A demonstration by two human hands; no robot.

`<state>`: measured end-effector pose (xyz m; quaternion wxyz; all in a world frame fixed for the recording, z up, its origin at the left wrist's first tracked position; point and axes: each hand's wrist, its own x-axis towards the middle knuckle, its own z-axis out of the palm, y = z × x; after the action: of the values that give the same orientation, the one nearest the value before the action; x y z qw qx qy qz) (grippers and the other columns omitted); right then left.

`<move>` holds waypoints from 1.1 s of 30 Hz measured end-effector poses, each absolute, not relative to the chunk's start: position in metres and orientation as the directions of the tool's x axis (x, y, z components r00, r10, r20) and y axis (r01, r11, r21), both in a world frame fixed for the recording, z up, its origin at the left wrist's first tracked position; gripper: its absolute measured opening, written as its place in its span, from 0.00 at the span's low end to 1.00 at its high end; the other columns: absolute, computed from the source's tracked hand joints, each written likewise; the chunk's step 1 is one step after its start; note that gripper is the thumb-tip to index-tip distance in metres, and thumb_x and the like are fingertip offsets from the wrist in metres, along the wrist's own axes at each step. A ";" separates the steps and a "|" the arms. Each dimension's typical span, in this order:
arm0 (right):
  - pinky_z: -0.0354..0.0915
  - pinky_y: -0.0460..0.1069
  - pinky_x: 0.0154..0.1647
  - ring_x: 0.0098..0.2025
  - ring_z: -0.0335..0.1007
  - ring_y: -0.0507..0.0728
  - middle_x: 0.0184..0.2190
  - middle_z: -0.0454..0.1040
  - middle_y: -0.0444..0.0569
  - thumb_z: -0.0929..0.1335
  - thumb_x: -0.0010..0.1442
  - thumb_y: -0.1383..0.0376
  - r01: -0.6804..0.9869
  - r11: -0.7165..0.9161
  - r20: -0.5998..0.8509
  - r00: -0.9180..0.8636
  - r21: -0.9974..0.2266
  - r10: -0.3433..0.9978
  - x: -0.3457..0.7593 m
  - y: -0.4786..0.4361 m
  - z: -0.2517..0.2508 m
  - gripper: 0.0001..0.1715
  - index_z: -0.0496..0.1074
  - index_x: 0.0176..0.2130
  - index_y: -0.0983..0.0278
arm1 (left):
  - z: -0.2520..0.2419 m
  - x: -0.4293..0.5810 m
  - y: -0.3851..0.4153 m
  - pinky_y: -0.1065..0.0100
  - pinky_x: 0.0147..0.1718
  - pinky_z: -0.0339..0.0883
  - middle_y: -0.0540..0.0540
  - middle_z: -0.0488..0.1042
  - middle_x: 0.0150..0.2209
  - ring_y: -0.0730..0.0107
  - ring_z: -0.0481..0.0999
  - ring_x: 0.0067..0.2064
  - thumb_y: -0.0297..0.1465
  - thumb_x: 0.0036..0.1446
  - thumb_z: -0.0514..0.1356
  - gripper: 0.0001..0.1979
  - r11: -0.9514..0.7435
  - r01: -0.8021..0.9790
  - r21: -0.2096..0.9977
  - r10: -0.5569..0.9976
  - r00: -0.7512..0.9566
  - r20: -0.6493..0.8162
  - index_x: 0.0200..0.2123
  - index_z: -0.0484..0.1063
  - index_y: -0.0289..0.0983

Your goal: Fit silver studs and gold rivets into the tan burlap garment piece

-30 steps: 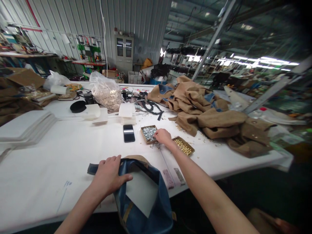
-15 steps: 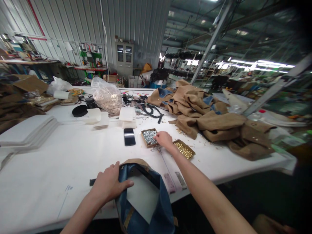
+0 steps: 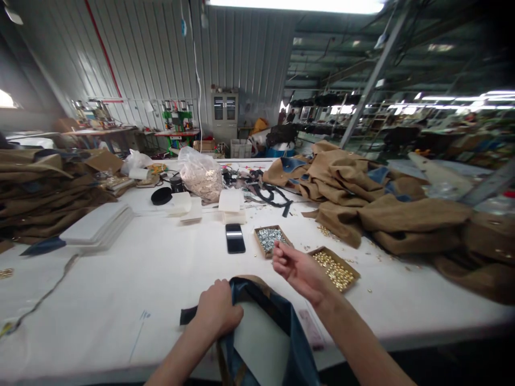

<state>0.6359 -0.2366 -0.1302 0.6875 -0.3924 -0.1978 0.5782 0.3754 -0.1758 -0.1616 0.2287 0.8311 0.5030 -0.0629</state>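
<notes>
Right hand hovering, fingers curled narrowly, beside cardboard tray of gold studs on white table, any held item unclear; left hand clutching blue-lined garment edge.

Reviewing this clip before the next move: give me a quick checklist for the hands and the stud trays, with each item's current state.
Left hand gripping the blue-lined garment: ok.
Right hand holding something: cannot tell, fingers curled.
Silver stud tray and gold stud tray near the right hand: ok.
All studs inside trays: not ok, loose gold studs lie on the white table.
Phone apart from both hands: ok.
</notes>
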 end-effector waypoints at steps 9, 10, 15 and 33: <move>0.68 0.46 0.32 0.33 0.63 0.54 0.37 0.74 0.48 0.85 0.59 0.52 -0.462 -0.200 -0.262 0.073 -0.864 0.962 0.538 -0.290 -0.166 0.28 0.84 0.50 0.66 | -0.173 0.370 -0.159 0.57 0.47 0.80 0.32 0.86 0.51 0.41 0.88 0.52 0.39 0.57 0.70 0.21 -0.455 0.808 0.375 0.713 0.582 -0.391 0.52 0.80 0.36; 0.67 0.47 0.32 0.32 0.65 0.54 0.37 0.76 0.49 0.83 0.60 0.51 -0.372 -0.226 -0.273 0.081 -0.901 0.959 0.538 -0.287 -0.176 0.26 0.84 0.49 0.66 | -0.174 0.370 -0.156 0.59 0.44 0.79 0.33 0.86 0.49 0.42 0.88 0.51 0.42 0.58 0.70 0.20 -0.462 0.800 0.384 0.697 0.595 -0.401 0.50 0.80 0.37; 0.66 0.48 0.32 0.30 0.71 0.54 0.37 0.83 0.52 0.72 0.66 0.61 -0.009 -0.317 -0.316 0.097 -0.948 0.944 0.549 -0.275 -0.212 0.13 0.82 0.44 0.67 | -0.172 0.370 -0.144 0.61 0.40 0.76 0.32 0.87 0.47 0.45 0.88 0.48 0.47 0.55 0.72 0.23 -0.486 0.792 0.370 0.663 0.610 -0.434 0.45 0.82 0.36; 0.67 0.48 0.39 0.37 0.78 0.57 0.34 0.85 0.43 0.77 0.66 0.73 0.279 -0.300 -0.301 0.039 -0.912 0.953 0.558 -0.268 -0.231 0.07 0.88 0.36 0.63 | -0.156 0.349 -0.149 0.62 0.36 0.71 0.40 0.85 0.43 0.50 0.85 0.44 0.48 0.49 0.72 0.26 -0.471 0.831 0.297 0.629 0.552 -0.547 0.46 0.77 0.38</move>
<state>0.5579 -0.2683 -0.2312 0.3395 -0.6359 -0.4844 0.4957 0.3487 -0.1491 -0.1558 0.2734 0.8375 0.4358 -0.1842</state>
